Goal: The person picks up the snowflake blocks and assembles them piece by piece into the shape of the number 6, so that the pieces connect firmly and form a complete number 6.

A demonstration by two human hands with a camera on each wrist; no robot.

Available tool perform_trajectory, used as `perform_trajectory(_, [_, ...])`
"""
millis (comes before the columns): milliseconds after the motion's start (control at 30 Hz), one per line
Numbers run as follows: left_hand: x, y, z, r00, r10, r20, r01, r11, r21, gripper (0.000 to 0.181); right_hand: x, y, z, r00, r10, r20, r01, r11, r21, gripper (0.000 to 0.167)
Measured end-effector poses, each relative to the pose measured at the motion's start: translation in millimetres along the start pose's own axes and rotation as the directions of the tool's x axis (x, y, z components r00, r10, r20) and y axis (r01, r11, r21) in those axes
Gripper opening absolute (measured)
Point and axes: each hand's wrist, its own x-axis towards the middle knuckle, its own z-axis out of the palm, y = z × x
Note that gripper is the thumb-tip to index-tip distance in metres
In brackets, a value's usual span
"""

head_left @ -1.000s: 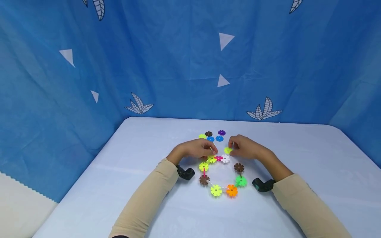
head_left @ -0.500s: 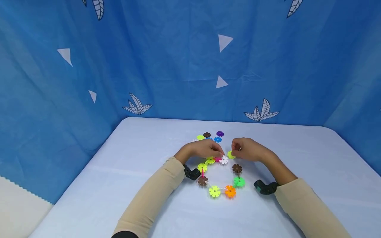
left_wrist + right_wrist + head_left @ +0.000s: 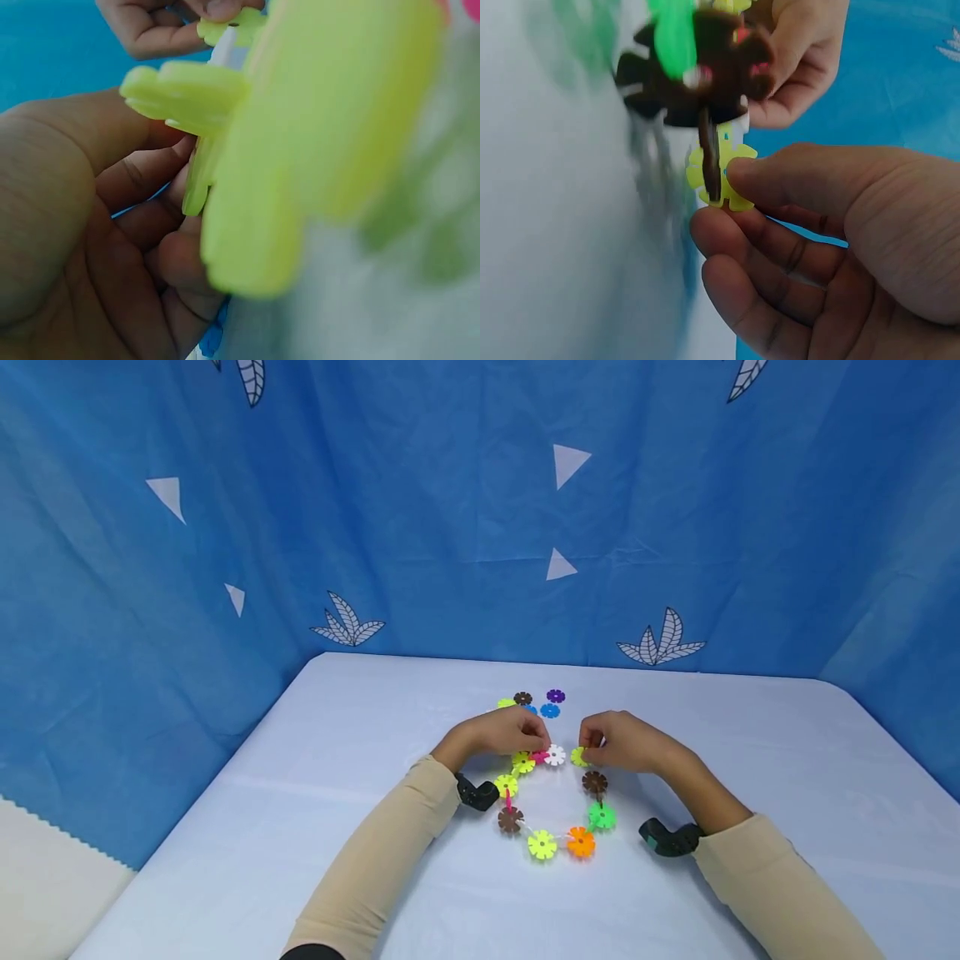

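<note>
Notched, flower-shaped plastic discs are linked in a near ring on the table. At its far side my left hand [image 3: 501,732] pinches the chain by the pink disc [image 3: 538,757], beside the white disc [image 3: 554,755]. My right hand [image 3: 621,741] pinches a yellow-green disc [image 3: 578,757] between thumb and finger, close to the brown disc [image 3: 595,782]. A gap shows between white and yellow-green discs in the head view. In the right wrist view, the blurred brown disc [image 3: 667,90] hangs before the held disc [image 3: 739,196]. Blurred yellow-green discs [image 3: 322,112] partly cover my left fingers.
Beyond the hands lie loose discs: purple [image 3: 556,696], blue [image 3: 551,711], brown [image 3: 522,698] and yellow-green [image 3: 506,702]. Green [image 3: 602,816], orange [image 3: 581,842] and yellow-green [image 3: 542,845] discs form the ring's near side. A blue curtain [image 3: 450,527] hangs behind the white table [image 3: 225,843].
My right hand has brought its yellow-green disc nearer to me, toward the brown disc. The left hand shifted right, then back left, and the white disc has moved slightly left.
</note>
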Motion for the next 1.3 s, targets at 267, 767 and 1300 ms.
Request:
perform_trajectory(267, [-3.0, 0.0, -0.4, 1.0, -0.013, -0.025, 0.013, 1.0, -0.019, 0.013, -0.4, -14, 8, 1.0, 0.005, 0.008, -0.005, 1.0, -0.029, 0.016])
perform_trajectory(767, [-1.5, -1.6, 1.9, 0.999, 0.003, -0.033, -0.003, 1.0, 0.002, 0.014, -1.9, -20, 12, 0.999, -0.022, -0.042, 0.019, 0.996, -0.082, 0.019])
perform_trajectory(1300, [0.9, -1.1, 4.0, 0.995, -0.006, -0.097, 0.012, 0.998, 0.059, 0.012, -1.4, -24, 20, 0.995, -0.041, -0.093, 0.034, 0.997, -0.076, 0.021])
